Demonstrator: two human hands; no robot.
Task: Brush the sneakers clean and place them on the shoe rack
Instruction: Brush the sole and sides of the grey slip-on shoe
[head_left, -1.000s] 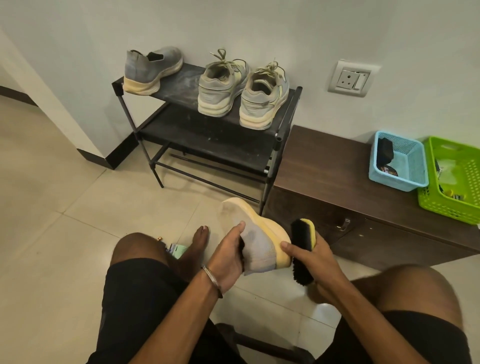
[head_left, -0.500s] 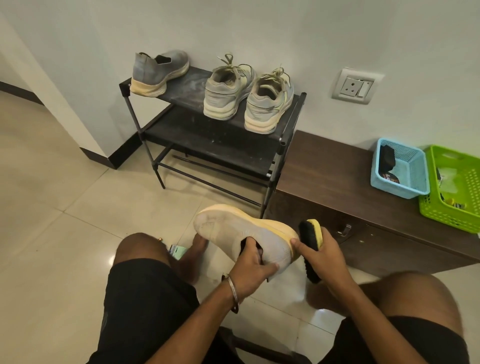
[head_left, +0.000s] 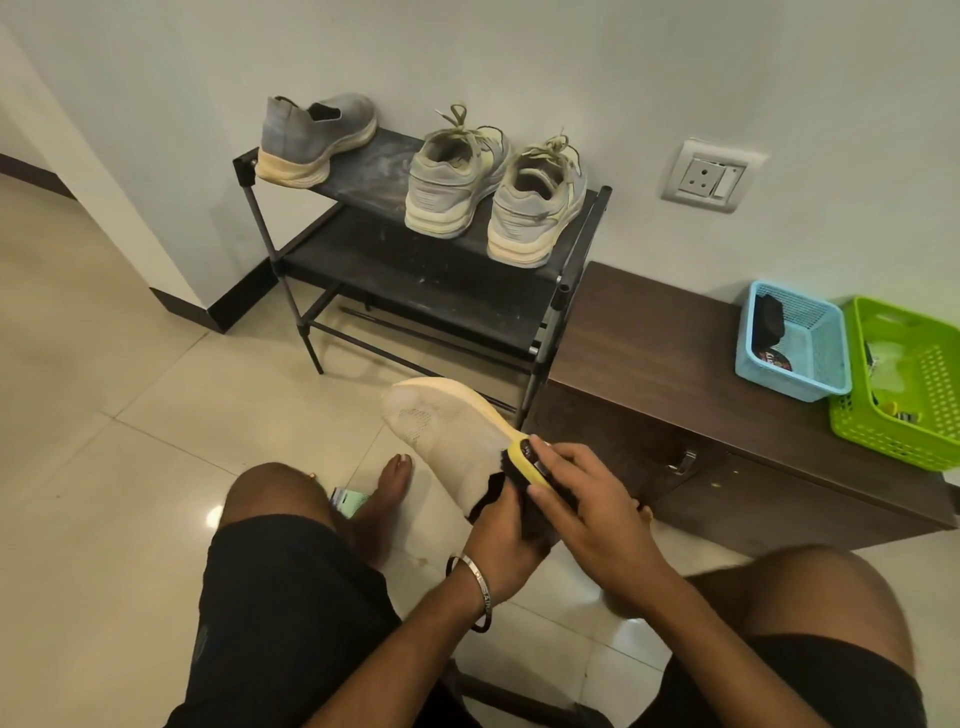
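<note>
Two baskets on cabinet, blue basket (head_left: 826, 384) holding dark items, left grip (head_left: 506, 540) holding sneaker (head_left: 447, 436), right grip (head_left: 587, 499) clutching brush (head_left: 527, 460)

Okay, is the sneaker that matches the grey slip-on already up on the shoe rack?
No, the left hand holds that sneaker above the floor while the right hand presses the brush on it; the slip-on sits alone beside the laced pair.

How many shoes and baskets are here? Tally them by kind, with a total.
Grey slip-on sneakers: 2, one on the shoe rack at, one gripped by the left hand at
Lace-up sneakers: 2
Baskets: 2, blue, green
Total: 6
</note>
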